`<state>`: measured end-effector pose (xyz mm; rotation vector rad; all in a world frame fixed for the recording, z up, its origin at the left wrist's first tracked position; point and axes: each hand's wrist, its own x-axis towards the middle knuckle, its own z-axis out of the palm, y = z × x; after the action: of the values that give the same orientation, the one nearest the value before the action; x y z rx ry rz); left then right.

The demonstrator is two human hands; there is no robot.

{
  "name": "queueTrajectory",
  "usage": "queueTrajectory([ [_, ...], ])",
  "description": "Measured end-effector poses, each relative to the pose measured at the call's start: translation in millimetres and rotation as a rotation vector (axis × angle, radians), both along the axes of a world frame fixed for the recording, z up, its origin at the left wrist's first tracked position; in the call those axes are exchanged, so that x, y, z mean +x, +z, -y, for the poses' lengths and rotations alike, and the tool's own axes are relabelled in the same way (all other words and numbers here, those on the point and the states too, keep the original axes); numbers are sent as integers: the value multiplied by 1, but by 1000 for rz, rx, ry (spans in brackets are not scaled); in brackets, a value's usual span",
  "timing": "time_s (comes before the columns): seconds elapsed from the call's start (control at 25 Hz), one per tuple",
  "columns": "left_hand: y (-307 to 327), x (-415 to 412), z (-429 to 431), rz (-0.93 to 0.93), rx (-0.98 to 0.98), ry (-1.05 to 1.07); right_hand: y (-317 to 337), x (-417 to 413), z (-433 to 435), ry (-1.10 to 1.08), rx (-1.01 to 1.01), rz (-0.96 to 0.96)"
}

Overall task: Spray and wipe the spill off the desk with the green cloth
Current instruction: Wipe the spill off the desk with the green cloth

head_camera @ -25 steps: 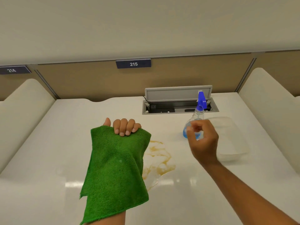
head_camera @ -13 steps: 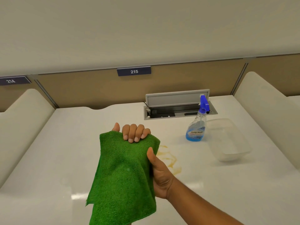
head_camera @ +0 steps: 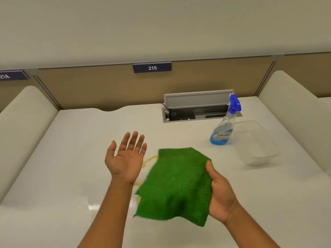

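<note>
The green cloth (head_camera: 176,183) hangs spread above the white desk (head_camera: 71,149), gripped along its right edge by my right hand (head_camera: 221,194). My left hand (head_camera: 126,158) is open, palm up, just left of the cloth and holding nothing. A brownish-yellow spill (head_camera: 149,161) shows on the desk between my left hand and the cloth; most of it is hidden under the cloth. The spray bottle (head_camera: 224,126), clear with blue liquid and a blue trigger head, stands upright at the back right, apart from both hands.
A clear plastic container (head_camera: 256,142) sits right of the bottle. An open grey cable hatch (head_camera: 198,108) lies at the back of the desk. Cream side dividers (head_camera: 21,126) flank the desk, with a tan back panel labelled 215 (head_camera: 152,68).
The cloth passed from my left hand to my right hand. My left hand let go and opened; my right hand left the bottle, which stands on the desk.
</note>
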<state>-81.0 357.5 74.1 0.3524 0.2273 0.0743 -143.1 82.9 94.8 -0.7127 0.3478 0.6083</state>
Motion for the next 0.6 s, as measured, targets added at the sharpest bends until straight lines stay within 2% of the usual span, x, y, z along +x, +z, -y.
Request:
queueTrajectory([
  [0.16,-34,-20,-55,-172,385,-108,-6,21,41,-228,-223,44],
  [0.28,-54,-33,-91,-347,976,-134,0,46,56,-249,-655,205],
  [0.4,-79,-41,-123,-461,1511,-196,-18,64,53,44,-1303,524],
  [0.44,-89,-42,-134,-469,1684,-252,-36,68,49,197,-1446,634],
  [0.48,-98,-42,-143,-476,1863,-337,-57,70,45,381,-1531,712],
  [0.6,-116,-40,-158,-443,2282,-634,-116,55,25,884,-1710,703],
])
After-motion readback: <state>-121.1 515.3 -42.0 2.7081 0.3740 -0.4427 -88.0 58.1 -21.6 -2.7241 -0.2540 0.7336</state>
